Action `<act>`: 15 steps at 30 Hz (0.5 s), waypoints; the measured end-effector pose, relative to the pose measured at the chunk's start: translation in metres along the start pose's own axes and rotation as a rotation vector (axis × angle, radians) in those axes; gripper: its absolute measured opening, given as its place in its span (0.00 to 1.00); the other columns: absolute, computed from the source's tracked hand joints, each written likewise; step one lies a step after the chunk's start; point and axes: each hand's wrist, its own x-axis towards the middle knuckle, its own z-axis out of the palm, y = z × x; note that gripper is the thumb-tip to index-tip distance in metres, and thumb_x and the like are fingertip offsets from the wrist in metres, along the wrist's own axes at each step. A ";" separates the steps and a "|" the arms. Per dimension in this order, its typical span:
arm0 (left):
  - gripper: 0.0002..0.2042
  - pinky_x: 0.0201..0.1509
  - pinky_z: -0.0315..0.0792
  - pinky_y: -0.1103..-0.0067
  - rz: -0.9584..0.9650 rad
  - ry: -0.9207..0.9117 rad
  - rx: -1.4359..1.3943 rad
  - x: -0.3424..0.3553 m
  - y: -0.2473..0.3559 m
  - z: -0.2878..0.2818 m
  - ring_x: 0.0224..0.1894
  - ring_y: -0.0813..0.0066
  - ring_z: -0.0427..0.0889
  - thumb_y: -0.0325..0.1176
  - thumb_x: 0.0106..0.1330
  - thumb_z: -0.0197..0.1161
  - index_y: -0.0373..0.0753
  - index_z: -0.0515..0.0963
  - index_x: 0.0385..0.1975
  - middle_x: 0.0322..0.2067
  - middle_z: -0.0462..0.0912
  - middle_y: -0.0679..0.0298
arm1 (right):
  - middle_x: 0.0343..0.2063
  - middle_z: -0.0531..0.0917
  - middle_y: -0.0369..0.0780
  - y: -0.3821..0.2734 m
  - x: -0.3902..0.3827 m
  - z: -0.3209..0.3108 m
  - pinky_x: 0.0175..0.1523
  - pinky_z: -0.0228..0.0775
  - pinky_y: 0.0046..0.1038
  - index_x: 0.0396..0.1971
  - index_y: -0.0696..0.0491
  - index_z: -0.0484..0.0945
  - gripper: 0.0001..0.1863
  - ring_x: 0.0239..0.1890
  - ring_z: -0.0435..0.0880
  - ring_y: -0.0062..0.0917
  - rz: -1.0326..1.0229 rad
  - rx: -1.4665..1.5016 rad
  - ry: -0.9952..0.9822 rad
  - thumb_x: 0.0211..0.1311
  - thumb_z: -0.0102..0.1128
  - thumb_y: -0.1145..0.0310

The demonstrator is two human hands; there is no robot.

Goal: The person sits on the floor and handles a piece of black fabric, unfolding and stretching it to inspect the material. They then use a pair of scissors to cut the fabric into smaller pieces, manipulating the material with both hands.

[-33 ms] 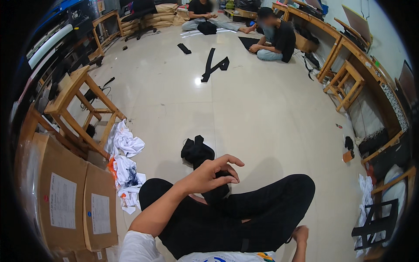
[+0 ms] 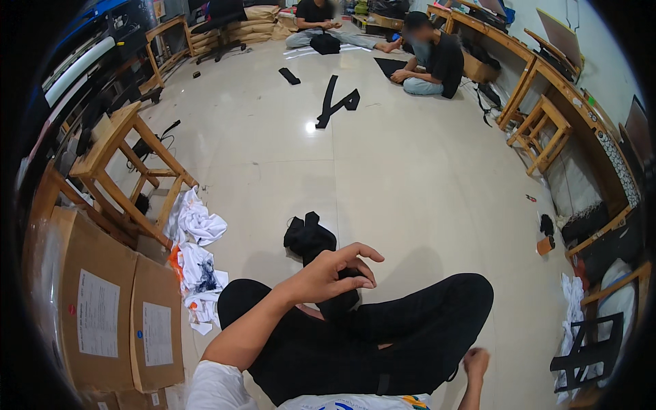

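My left hand [image 2: 336,273] hovers in front of my crossed legs, its fingers bent and the thumb apart from them. Nothing shows between its fingers. Under and beyond it lies a bunched black cloth [image 2: 311,234] on the floor; the hand hides part of it, and I cannot tell whether they touch. Low at the right, outside my knee, is my right hand [image 2: 477,359] with curled fingers. Whatever it may hold is hidden. A thin black loop [image 2: 452,374] shows at the edge of my black trousers [image 2: 417,321], near that hand.
Black strips [image 2: 333,102] lie farther out on the tiled floor. Two people [image 2: 437,58] sit at the far end. Cardboard boxes [image 2: 157,321], a wooden stool [image 2: 137,157] and crumpled white cloths [image 2: 198,222] stand or lie at left. Wooden tables [image 2: 526,75] line the right.
My right hand has shifted slightly up and to the right. My left hand and the black cloth look the same.
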 end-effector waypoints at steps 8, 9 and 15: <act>0.20 0.56 0.76 0.77 0.134 -0.119 -0.064 0.014 0.007 0.018 0.49 0.76 0.85 0.24 0.73 0.62 0.37 0.70 0.63 0.41 0.89 0.60 | 0.47 0.85 0.45 -0.247 -0.032 -0.120 0.58 0.74 0.31 0.49 0.58 0.81 0.23 0.48 0.85 0.32 -0.905 0.821 0.084 0.55 0.78 0.69; 0.19 0.55 0.76 0.78 0.119 -0.112 -0.098 0.012 0.006 0.019 0.48 0.77 0.85 0.24 0.73 0.62 0.37 0.70 0.63 0.41 0.89 0.60 | 0.45 0.86 0.45 -0.276 -0.046 -0.119 0.61 0.73 0.32 0.48 0.58 0.82 0.21 0.46 0.86 0.31 -1.045 0.821 -0.092 0.55 0.78 0.69; 0.18 0.50 0.77 0.81 0.003 0.142 -0.171 0.000 -0.004 0.000 0.45 0.82 0.85 0.25 0.72 0.65 0.37 0.73 0.59 0.40 0.89 0.62 | 0.21 0.82 0.41 -0.353 -0.091 -0.100 0.36 0.72 0.25 0.35 0.60 0.84 0.08 0.22 0.76 0.20 -1.079 0.934 -0.470 0.68 0.68 0.69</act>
